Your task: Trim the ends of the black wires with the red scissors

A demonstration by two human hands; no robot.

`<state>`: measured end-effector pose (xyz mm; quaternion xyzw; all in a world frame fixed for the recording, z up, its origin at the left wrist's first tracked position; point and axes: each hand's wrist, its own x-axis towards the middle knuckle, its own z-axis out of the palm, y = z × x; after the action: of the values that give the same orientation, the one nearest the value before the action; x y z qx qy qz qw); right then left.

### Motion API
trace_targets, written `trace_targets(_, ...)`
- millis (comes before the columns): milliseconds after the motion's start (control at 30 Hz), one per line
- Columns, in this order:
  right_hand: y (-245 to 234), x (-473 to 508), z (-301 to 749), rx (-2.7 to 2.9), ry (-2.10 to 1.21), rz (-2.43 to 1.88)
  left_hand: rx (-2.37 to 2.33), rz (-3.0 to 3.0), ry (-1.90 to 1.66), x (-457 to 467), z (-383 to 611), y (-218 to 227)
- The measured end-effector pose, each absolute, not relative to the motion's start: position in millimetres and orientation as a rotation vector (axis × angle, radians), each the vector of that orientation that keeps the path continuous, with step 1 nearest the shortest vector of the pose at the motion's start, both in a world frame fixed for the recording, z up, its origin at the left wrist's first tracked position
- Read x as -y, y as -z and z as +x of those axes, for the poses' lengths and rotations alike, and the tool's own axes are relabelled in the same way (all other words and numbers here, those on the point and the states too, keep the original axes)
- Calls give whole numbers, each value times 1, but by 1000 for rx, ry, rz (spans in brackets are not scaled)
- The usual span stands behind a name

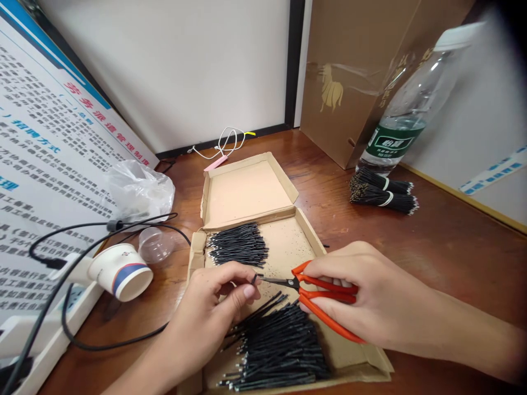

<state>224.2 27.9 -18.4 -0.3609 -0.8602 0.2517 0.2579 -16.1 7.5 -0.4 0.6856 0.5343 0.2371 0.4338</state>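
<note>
My left hand point(214, 312) pinches a short black wire piece point(254, 278) between thumb and forefinger, over a shallow cardboard box point(251, 192). My right hand point(362, 299) grips orange-handled scissors point(325, 299), their dark tips touching the wire end. Inside the box lie two heaps of black wire pieces: a smaller pile point(239, 244) toward the back and a larger pile point(280, 348) near the front, under both hands.
Two banded bundles of black wires point(381, 192) lie beside a clear water bottle point(405, 118) and a brown paper bag point(349, 71) at back right. On the left are a tipped paper cup point(121, 271), black cables point(82, 230), a plastic bag point(138, 189) and a printed board point(45, 181).
</note>
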Motion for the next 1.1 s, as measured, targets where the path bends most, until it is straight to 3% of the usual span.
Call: trace_targets(1100,20,-24,221,2279,-729,-913,-1161,1469,-740,-1,-9,0)
